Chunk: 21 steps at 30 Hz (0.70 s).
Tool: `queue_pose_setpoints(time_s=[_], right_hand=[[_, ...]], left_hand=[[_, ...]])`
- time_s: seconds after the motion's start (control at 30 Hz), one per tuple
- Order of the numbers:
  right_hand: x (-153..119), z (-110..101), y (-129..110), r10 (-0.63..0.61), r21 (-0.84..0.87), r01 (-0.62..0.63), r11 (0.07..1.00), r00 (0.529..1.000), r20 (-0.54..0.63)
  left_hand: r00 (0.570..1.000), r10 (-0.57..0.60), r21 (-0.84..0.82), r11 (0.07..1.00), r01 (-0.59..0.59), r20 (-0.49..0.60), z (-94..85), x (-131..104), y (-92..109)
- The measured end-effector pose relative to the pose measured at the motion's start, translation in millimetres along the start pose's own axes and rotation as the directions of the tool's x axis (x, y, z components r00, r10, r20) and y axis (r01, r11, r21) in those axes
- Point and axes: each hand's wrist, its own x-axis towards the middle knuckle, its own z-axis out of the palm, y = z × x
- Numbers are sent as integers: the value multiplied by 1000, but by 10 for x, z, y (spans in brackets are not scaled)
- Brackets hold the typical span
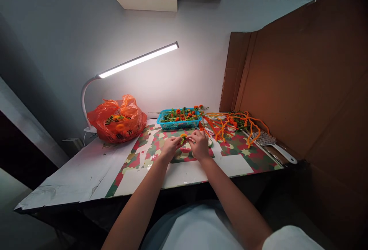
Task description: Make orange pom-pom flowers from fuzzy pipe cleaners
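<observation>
The left hand [170,147] and right hand [199,143] were together over the near middle of the table [94,177], fingertips pinched on a small orange-and-green piece [183,138] between them. A blue basket [179,125] of orange and green pieces stood on the far side, a red plastic bag [120,127] to the left, and orange strands [222,131] and a brush [277,146] lay to the right

Small flower [183,138], one: fuzzy, orange-yellow head, green lower part; held at the fingertips between left hand [170,147] and right hand [199,144], above the patterned table cover [156,142]. Tape roll [211,143], one: pale green, partly hidden, just beside the right hand.
</observation>
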Motion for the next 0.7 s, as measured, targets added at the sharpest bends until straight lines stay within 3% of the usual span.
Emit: queue_pose_setpoints(time_s=[0.3, 0.57, 0.7], right_hand=[[-9, -9, -11, -7, -42, 8, 999, 999, 34], [6, 54, -99, 27, -98, -23, 995, 999, 37], [11, 152, -101, 132, 51, -132, 990, 991, -13]], left_hand=[[999, -2, 38, 999, 0, 44, 23, -42, 31], [985, 169, 103, 981, -167, -17, 29, -17, -12], [958, 283, 164, 949, -271, -55, 92, -54, -10]])
